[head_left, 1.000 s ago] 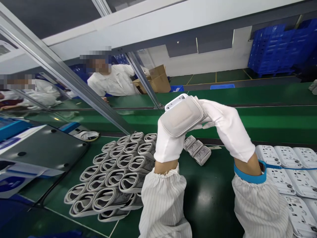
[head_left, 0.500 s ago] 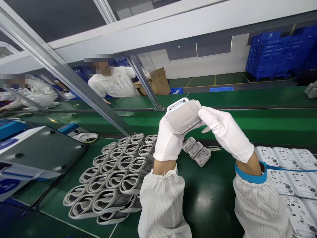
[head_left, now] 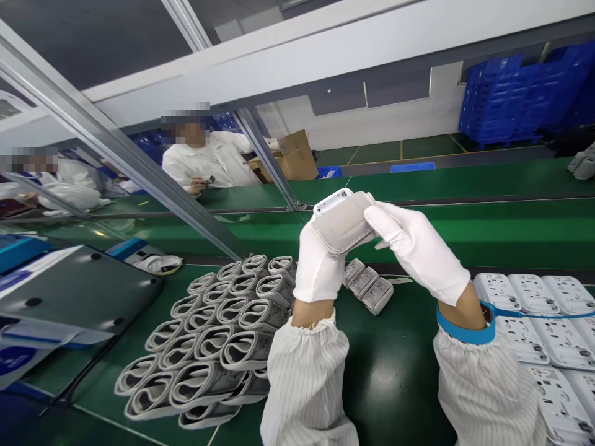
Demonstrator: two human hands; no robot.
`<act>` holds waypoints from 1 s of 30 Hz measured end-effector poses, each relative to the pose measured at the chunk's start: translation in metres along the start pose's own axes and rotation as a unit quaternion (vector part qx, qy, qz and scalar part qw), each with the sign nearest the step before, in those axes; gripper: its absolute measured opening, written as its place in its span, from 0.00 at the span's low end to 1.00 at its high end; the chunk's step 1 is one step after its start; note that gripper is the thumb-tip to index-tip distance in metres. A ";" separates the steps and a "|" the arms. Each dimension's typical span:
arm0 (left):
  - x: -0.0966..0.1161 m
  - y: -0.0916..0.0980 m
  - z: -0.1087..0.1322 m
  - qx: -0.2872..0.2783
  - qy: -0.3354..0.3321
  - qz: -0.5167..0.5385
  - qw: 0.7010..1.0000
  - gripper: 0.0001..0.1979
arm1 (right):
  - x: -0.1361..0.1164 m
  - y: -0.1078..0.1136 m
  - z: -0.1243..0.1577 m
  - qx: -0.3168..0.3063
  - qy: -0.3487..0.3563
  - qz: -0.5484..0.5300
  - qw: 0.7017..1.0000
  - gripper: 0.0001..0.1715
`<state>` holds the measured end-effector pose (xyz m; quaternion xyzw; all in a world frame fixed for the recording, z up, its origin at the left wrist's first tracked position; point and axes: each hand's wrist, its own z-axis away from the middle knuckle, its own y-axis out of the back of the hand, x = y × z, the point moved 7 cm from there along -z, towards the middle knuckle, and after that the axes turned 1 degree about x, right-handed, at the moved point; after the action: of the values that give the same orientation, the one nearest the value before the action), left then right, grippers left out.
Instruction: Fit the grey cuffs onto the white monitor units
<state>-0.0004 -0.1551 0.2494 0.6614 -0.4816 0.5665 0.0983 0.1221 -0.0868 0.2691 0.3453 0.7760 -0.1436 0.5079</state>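
The left hand (head_left: 318, 269), in a white glove, is closed around the lower left end of a cuffed monitor (head_left: 343, 222), with the fingers wrapped under the grey cuff. The right hand (head_left: 421, 254), also gloved, grips the other end, its fingers curled over the top right edge of the cuff. Both hands hold the monitor up in the air between them, well above the table (head_left: 395, 371), with its white body on the far side. A blue wrist strap (head_left: 460, 331) circles the right wrist.

Just below the hands, three wrapped units (head_left: 369, 286) lie side by side on the table. Below and to the left of the left hand is a tight cluster of rolled grey cuffs (head_left: 218, 328). Below and to the right of the right hand lie rows of white casings (head_left: 534, 310). Beyond the hands runs a green conveyor belt (head_left: 488, 229), and past it, up and to the left, sits a co-worker in a white coat (head_left: 209, 161).
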 end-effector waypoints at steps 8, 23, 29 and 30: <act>-0.003 0.005 -0.002 0.041 -0.002 0.038 0.998 0.12 | -0.002 -0.005 0.001 -0.010 0.005 -0.014 1.000 0.31; 0.014 0.018 -0.002 0.078 -0.059 -0.015 0.995 0.13 | -0.008 -0.011 0.004 -0.021 -0.013 -0.056 0.998 0.32; 0.005 0.023 -0.008 0.080 -0.031 0.000 0.996 0.15 | -0.006 -0.012 0.003 -0.007 -0.004 -0.050 0.999 0.32; 0.004 0.024 -0.008 0.079 -0.032 -0.005 0.996 0.16 | -0.007 -0.012 0.003 -0.009 -0.004 -0.050 0.999 0.32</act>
<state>-0.0241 -0.1639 0.2461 0.6869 -0.4353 0.5810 0.0335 0.1174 -0.1001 0.2719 0.3014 0.7916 -0.1632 0.5059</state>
